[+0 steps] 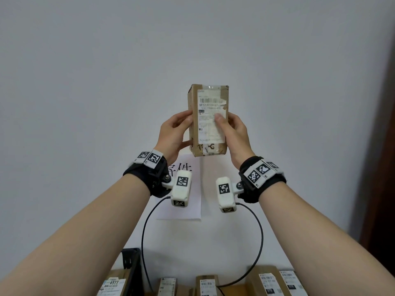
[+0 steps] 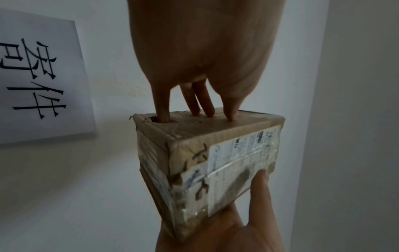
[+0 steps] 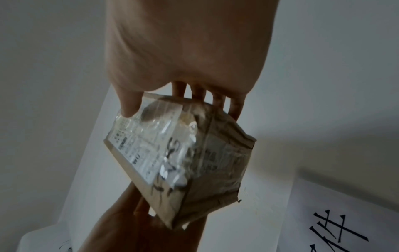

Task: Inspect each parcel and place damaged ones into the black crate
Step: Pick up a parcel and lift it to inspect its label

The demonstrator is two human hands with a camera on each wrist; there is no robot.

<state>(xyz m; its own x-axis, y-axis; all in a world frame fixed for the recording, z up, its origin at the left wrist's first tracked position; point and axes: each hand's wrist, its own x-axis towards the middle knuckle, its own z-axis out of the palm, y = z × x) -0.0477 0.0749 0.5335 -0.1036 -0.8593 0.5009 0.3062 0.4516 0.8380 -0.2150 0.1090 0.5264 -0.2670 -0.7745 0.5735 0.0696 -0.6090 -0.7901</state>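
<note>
A tall brown cardboard parcel (image 1: 208, 120) with a white shipping label and wrinkled clear tape is held up in front of the wall. My left hand (image 1: 181, 131) grips its left side, thumb low and fingers higher. My right hand (image 1: 230, 129) grips the right side, its thumb lying on the label. In the left wrist view the parcel (image 2: 215, 162) shows a dark torn spot (image 2: 153, 119) on the side face, where my left hand's fingertips (image 2: 208, 114) touch. The right wrist view shows my right hand (image 3: 183, 92) round the parcel (image 3: 183, 158), whose tape is crumpled at the end.
The black crate (image 1: 131, 261) stands at the lower left, with a labelled box (image 1: 113, 285) at it. Several more labelled parcels (image 1: 208, 285) line the bottom edge. A white paper sign (image 1: 181, 208) hangs on the wall. A dark door frame (image 1: 380, 167) runs along the right.
</note>
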